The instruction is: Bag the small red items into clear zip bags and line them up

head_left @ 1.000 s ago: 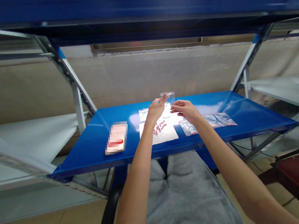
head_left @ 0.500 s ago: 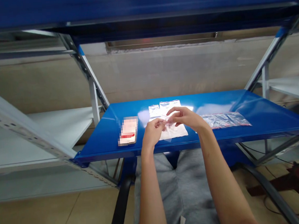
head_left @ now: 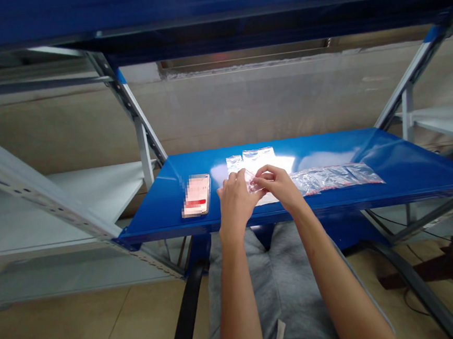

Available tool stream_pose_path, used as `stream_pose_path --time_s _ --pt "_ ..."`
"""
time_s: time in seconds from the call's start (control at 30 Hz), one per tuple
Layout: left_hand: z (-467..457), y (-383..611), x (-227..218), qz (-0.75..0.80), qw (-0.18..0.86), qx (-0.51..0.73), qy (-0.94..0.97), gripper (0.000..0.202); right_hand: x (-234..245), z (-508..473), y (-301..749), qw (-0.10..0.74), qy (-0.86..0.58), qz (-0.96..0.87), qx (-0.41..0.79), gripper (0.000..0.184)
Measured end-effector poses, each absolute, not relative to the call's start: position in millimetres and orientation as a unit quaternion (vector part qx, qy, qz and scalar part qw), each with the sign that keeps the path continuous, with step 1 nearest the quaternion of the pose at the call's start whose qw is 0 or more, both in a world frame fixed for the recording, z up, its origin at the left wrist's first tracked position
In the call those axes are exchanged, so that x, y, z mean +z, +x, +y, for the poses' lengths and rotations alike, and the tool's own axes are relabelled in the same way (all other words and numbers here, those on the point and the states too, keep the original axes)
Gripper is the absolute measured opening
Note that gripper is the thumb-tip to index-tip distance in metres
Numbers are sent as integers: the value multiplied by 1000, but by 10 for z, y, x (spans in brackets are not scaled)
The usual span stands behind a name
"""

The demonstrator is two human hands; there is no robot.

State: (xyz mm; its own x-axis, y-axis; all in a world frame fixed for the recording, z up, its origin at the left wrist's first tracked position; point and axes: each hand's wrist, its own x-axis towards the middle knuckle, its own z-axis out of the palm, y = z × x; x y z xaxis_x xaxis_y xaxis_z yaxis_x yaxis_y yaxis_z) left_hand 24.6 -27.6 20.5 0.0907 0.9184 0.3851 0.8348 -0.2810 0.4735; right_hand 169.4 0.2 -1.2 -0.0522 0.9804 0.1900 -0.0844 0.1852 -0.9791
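Observation:
My left hand (head_left: 234, 197) and my right hand (head_left: 277, 185) meet over the front middle of the blue shelf (head_left: 385, 152). Both pinch a small clear plastic bag (head_left: 252, 182) between their fingertips. Under the hands lies a white sheet (head_left: 270, 199), mostly covered. Just behind them a few empty clear bags (head_left: 251, 158) lie flat on the shelf.
A phone (head_left: 196, 195) lies on the shelf to the left of my hands. A row of filled clear bags (head_left: 335, 176) with red contents lies to the right. Metal rack uprights (head_left: 139, 125) and another blue shelf overhead frame the space. My grey-trousered legs are under the shelf.
My left hand came back from the far bags with a clear bag, and both hands drew together near the front edge. The red pieces on the white sheet are now hidden by my hands.

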Motion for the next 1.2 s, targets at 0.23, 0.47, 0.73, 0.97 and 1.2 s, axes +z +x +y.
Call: stream_pose_path --time_s 0.23,0.47,0.73,0.97,1.2 --pt "-205 222 151 586 79 327 737 53 -44 18 1734 506 -418 -574 489 33" --pt "-123 103 44 544 128 357 748 60 -48 6 1725 481 -421 -593 489 38" --pt "-98 79 31 546 117 359 748 64 -95 31 1689 513 -403 -570 500 40" --pt "-129 132 71 557 95 332 755 55 -98 22 1673 509 -398 -559 519 42" --pt "-145 102 103 537 110 343 763 53 -54 -1 1726 466 -393 -600 518 42"
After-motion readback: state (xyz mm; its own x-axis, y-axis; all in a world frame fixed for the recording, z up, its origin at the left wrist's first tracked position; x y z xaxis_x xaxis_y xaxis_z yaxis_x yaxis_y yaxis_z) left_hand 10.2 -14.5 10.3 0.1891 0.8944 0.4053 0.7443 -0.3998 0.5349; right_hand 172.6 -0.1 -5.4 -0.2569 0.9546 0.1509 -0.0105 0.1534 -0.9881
